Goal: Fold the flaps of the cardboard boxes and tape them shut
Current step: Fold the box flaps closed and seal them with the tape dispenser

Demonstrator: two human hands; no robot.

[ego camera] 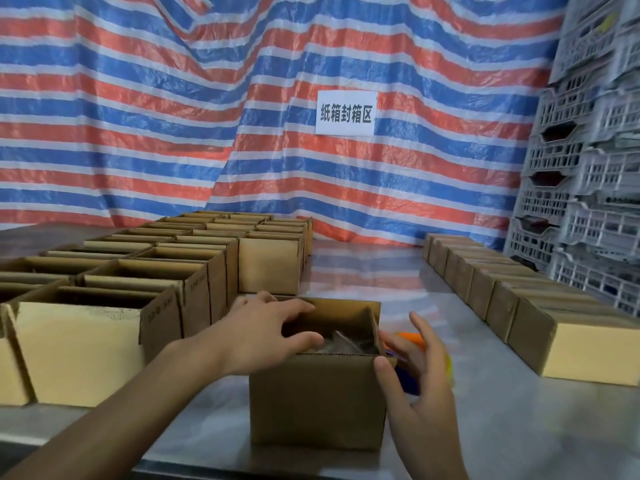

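Note:
An open cardboard box [317,400] stands near the front of the metal table [485,427], its flaps up and some wrapped contents visible inside. My left hand [263,336] lies over the box's left flap with fingers spread, pressing it inward. At the box's right side is my right hand [420,372], fingers straight, its thumb touching the front right corner. Behind the right hand lies a blurred orange, blue and yellow tool [414,344], mostly hidden.
Several open boxes [145,282] stand in rows on the left. A row of closed boxes [512,299] runs along the right. Grey plastic crates [588,168] are stacked at the far right. A striped tarp with a paper sign [345,113] hangs behind.

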